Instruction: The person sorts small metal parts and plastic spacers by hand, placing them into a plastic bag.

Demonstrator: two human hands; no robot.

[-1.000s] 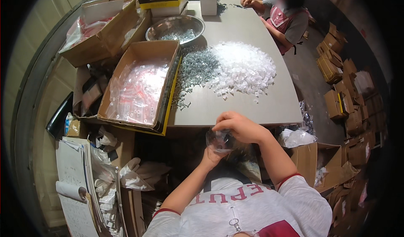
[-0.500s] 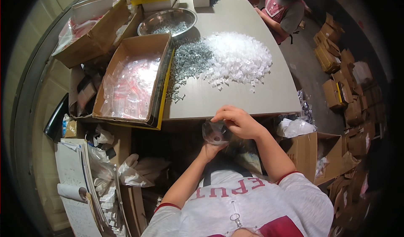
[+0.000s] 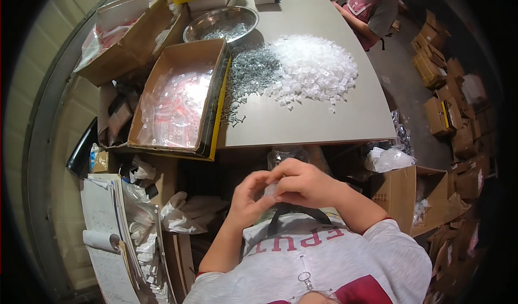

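My left hand [image 3: 249, 200] and my right hand [image 3: 306, 184] meet in front of my chest, just off the table's near edge. Fingers of both pinch a small clear plastic bag [image 3: 271, 189], mostly hidden behind them. Just beyond my right hand, below the table edge, more clear plastic [image 3: 287, 155] shows in the shadow. On the table, a heap of grey metal screws [image 3: 252, 71] touches a larger pile of small translucent white plastic pieces [image 3: 313, 69]. To their left, an open cardboard box [image 3: 221, 96] holds filled clear bags with red seal strips [image 3: 175, 107].
A steel bowl [image 3: 251, 22] of screws stands behind the box. More cartons [image 3: 121, 48] crowd the left side. Papers [image 3: 105, 223] hang at lower left. An open carton [image 3: 396, 196] sits at my right. Across the table a person [image 3: 372, 12] works with their hands at its edge.
Both hands have drawn closer to my chest and together. The clear bag, which stood open on my left hand, is now mostly covered by fingers. The view has shifted slightly.
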